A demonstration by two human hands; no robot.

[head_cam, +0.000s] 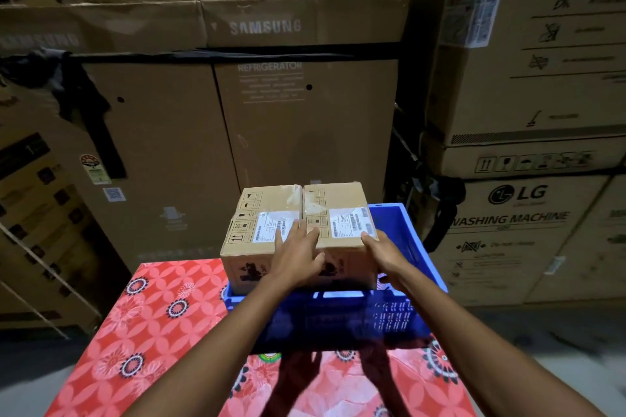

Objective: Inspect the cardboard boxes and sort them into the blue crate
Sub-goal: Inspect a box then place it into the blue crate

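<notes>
With the SAMSUNG REFRIGERATOR carton (267, 44) behind, I'm at the placing step: my left hand (298, 254) lies flat across the barcode-labelled left box (257, 213), my right hand (382, 250) grips the right box (338, 200) at its near corner, both boxes in the blue crate (401, 234) at the far right edge of the tabletop (152, 308), next needing, I judge, a level push down, beside the LG WASHING MACHINE carton (518, 213).

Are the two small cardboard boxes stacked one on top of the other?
No, the left box and the right box sit side by side in the blue crate, their tops level.
</notes>
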